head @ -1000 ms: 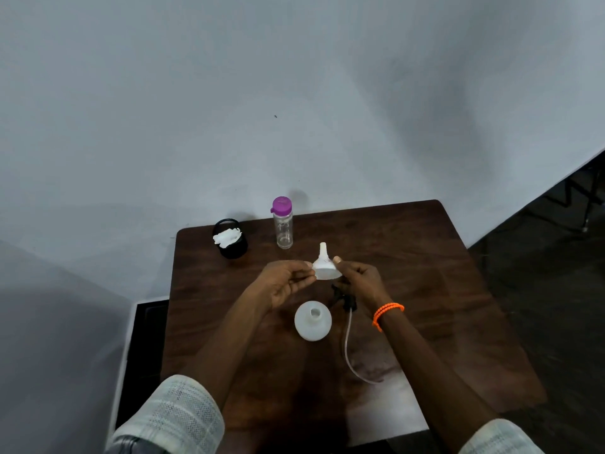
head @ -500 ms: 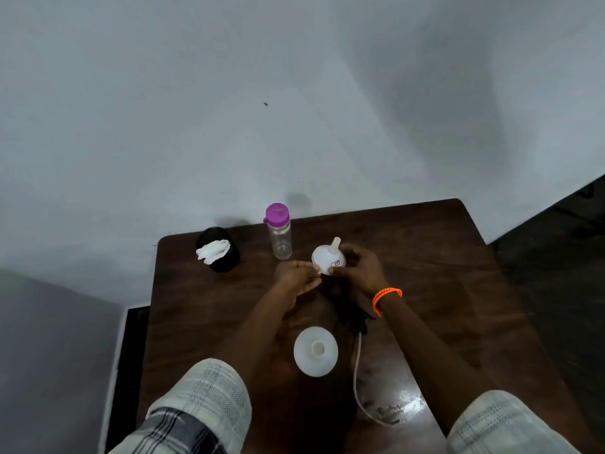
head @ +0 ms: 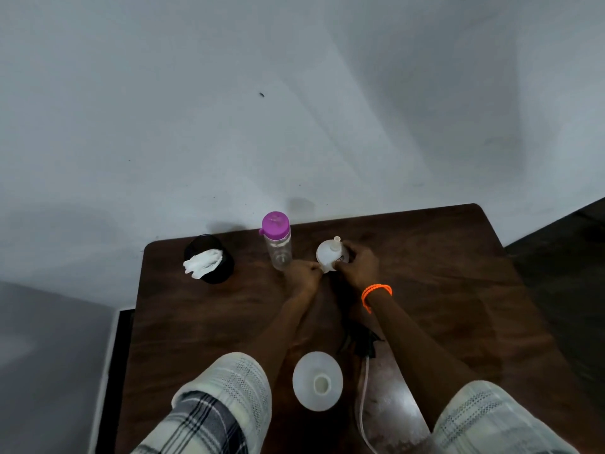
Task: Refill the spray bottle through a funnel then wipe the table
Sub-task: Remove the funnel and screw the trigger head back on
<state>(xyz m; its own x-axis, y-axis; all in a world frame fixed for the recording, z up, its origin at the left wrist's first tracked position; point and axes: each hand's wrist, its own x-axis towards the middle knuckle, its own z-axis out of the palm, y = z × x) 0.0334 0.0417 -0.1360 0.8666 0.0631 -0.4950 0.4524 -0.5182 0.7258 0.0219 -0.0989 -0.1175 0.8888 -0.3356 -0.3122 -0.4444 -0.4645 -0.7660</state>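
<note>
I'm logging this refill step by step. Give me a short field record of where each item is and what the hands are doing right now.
funnel: held above the table, spout pointing up and away
right hand: grip on funnel
left hand: fingertips at funnel rim
spray bottle: upright near the person, neck open, no funnel in it
spray head: lying on table, tube trailing
purple-capped bottle: upright, capped
black cup: holds white cloth

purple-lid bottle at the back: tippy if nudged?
Probably. The clear bottle is tall and narrow and looks nearly empty, so likely light and easy to topple. Round body would likely roll once down. Smooth plastic may be slippery.
</note>
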